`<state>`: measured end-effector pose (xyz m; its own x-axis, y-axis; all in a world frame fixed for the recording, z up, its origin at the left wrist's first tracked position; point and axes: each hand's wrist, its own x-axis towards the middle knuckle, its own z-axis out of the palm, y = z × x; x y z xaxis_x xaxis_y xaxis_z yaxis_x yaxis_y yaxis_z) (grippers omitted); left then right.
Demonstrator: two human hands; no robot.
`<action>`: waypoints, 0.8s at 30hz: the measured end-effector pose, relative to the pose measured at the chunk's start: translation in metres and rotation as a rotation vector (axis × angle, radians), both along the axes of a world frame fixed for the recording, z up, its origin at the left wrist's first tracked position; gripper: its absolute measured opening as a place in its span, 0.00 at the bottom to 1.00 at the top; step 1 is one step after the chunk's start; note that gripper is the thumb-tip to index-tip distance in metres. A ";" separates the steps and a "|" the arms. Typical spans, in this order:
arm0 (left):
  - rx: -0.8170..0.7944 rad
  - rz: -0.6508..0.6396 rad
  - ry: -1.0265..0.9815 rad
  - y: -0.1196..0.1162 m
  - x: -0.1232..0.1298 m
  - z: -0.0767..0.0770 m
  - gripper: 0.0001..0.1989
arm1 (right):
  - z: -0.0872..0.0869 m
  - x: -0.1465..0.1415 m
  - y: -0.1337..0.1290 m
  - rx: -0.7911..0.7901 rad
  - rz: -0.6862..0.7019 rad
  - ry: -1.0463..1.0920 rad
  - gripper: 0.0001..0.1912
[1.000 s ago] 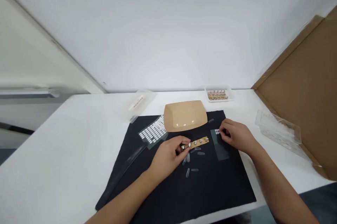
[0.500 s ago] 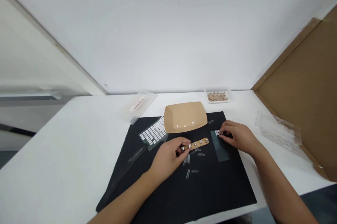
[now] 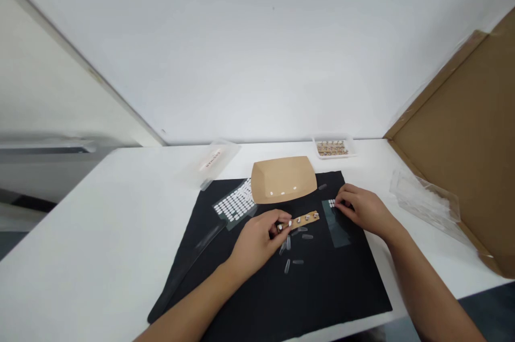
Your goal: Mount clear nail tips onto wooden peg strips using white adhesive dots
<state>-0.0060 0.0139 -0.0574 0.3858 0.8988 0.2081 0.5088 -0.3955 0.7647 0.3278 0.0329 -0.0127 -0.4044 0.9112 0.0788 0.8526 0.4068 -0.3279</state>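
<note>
My left hand [image 3: 263, 232] grips the near end of a narrow tan strip [image 3: 302, 220] between thumb and fingers. Small round metal studs line the strip, and white oval pieces show at its held end. On a small clear sheet [image 3: 337, 227], my right hand [image 3: 360, 208] has thumb and fingers pinched beside a few white oval stickers [image 3: 331, 203]. What lies between those fingertips is hidden. Several clear false nail tips [image 3: 307, 236] are scattered on the black mat [image 3: 322, 288] below the strip.
A brown paper tray [image 3: 284, 176] with white bits inside stands behind my hands. Left of it lies a larger sticker sheet [image 3: 235, 203]. Clear plastic boxes [image 3: 426, 197] sit at right; a white tray [image 3: 350, 146] of studded strips stands behind. Cardboard [image 3: 462, 154] borders the right side.
My right fingertips have shifted slightly and closed tighter by the white stickers. My left hand and the strip stay almost where they were.
</note>
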 end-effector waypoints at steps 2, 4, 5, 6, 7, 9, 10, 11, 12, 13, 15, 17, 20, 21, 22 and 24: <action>-0.006 0.000 -0.001 0.000 0.000 0.000 0.07 | 0.000 -0.002 -0.001 0.017 0.005 -0.005 0.07; -0.001 -0.005 -0.004 0.000 0.000 0.000 0.06 | 0.001 -0.004 -0.001 0.031 0.019 -0.007 0.07; 0.004 -0.006 -0.005 0.000 0.000 0.001 0.06 | 0.001 -0.004 -0.001 0.036 0.026 -0.009 0.07; 0.010 -0.007 -0.004 -0.001 0.000 0.001 0.06 | 0.001 -0.005 -0.001 0.039 0.030 -0.013 0.07; 0.016 -0.008 -0.003 -0.001 0.000 0.001 0.06 | 0.001 -0.005 -0.001 0.041 0.033 -0.019 0.06; 0.022 -0.011 0.000 -0.001 -0.001 0.001 0.06 | 0.001 -0.006 0.000 0.048 0.035 -0.039 0.06; 0.023 -0.012 0.002 -0.001 -0.001 0.000 0.07 | 0.001 -0.006 0.000 0.055 0.035 -0.053 0.06; 0.024 -0.012 0.002 -0.001 -0.001 0.000 0.07 | 0.000 -0.007 0.000 0.066 0.034 -0.069 0.06; 0.026 -0.013 0.002 -0.001 -0.001 0.000 0.07 | -0.001 -0.007 -0.001 0.079 0.032 -0.088 0.07; 0.029 -0.014 0.002 -0.001 -0.001 -0.001 0.07 | -0.002 -0.008 -0.001 0.095 0.031 -0.109 0.07; 0.034 -0.018 0.003 0.000 -0.001 -0.002 0.07 | -0.004 -0.011 -0.002 0.124 0.027 -0.163 0.07; 0.035 -0.020 0.006 0.000 -0.001 -0.002 0.07 | -0.006 -0.013 -0.003 0.150 0.019 -0.212 0.07; 0.029 -0.014 0.010 0.000 -0.001 -0.002 0.07 | -0.007 -0.012 -0.003 0.168 0.001 -0.219 0.06; 0.028 -0.012 0.011 0.000 -0.001 -0.002 0.07 | -0.007 -0.011 -0.002 0.168 -0.003 -0.205 0.06; 0.027 -0.011 0.011 -0.001 -0.001 -0.001 0.07 | -0.006 -0.010 -0.002 0.169 -0.007 -0.187 0.05; 0.031 -0.008 0.010 -0.001 0.000 0.000 0.07 | -0.004 -0.010 -0.003 0.181 -0.019 -0.152 0.05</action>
